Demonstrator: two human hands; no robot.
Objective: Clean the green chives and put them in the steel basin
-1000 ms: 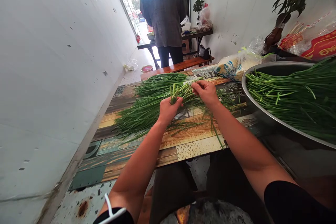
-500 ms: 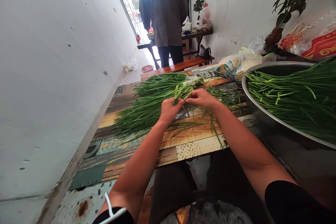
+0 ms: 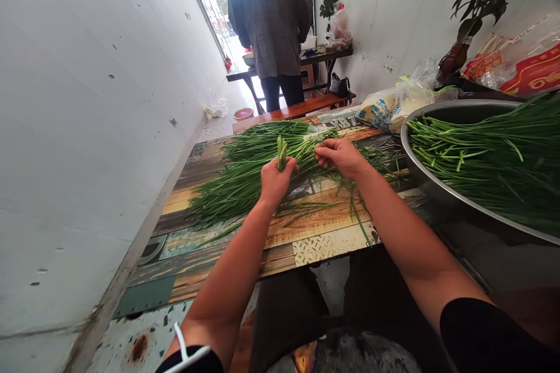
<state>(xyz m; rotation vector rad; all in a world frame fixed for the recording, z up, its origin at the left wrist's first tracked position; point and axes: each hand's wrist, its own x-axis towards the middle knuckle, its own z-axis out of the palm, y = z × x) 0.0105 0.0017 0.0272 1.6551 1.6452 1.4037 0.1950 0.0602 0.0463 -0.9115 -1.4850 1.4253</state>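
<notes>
My left hand [image 3: 275,179] is closed around a small bunch of garlic chives [image 3: 282,150], their pale cut ends sticking up above the fist. To its right, my right hand [image 3: 339,154] has thumb and fingertips pinched together, and whatever is between them is too small to make out. Beneath and behind both hands lies a pile of long green chives [image 3: 245,178], leaves toward the left and stems toward the right. Thin trimmings [image 3: 387,154] are scattered right of my right hand, and a few loose blades lie nearer me.
A large metal bowl [image 3: 437,186] heaped with chives stands at the right edge of the patchwork-patterned table [image 3: 245,259]. Behind it are plastic bags [image 3: 380,113] and a plant in a brown bottle [image 3: 455,61]. A person [image 3: 271,17] stands at a far table, back turned.
My hands have drawn apart. The left tilted its bunch upright and shifted slightly left, while the right moved away from the bunch, still pinched.
</notes>
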